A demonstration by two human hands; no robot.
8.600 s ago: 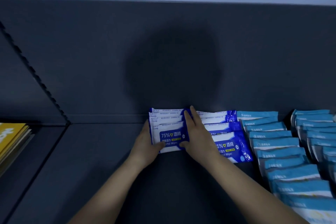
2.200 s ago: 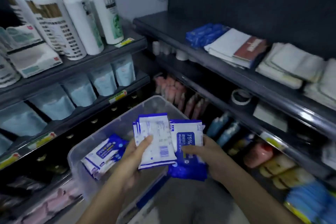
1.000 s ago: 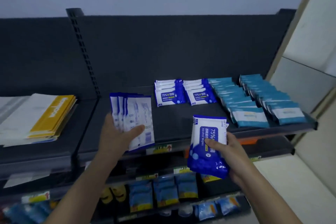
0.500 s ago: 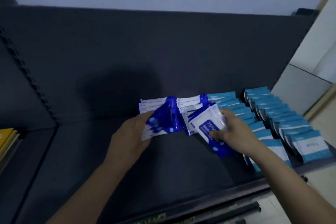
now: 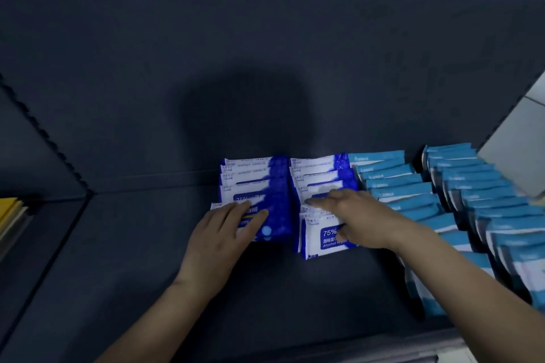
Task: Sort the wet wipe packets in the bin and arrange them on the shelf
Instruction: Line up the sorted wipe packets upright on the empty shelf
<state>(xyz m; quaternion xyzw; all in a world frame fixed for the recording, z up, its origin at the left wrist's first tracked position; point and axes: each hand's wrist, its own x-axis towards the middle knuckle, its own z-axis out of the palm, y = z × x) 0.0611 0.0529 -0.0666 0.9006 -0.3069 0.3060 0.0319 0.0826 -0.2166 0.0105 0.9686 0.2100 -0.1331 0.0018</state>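
Two rows of dark blue and white alcohol wipe packets lie overlapping on the dark shelf (image 5: 147,259). My left hand (image 5: 224,233) lies flat with straight fingers on the front packets of the left row (image 5: 265,186). My right hand (image 5: 351,212) reaches across the right row (image 5: 321,174); its fingers stretch over the packets and its thumb lies on the front packet (image 5: 318,237) marked 75%. The bin is out of view.
Two long rows of light blue wipe packets (image 5: 413,191) fill the shelf to the right, reaching the front edge. A perforated upright (image 5: 44,132) divides the shelf bays at left; yellow and white flat items (image 5: 11,212) lie beyond it. A pale wall panel (image 5: 519,132) stands far right.
The packets that I held in each hand half a second ago now lie at the front of the two dark blue rows. Both hands have flattened onto them.
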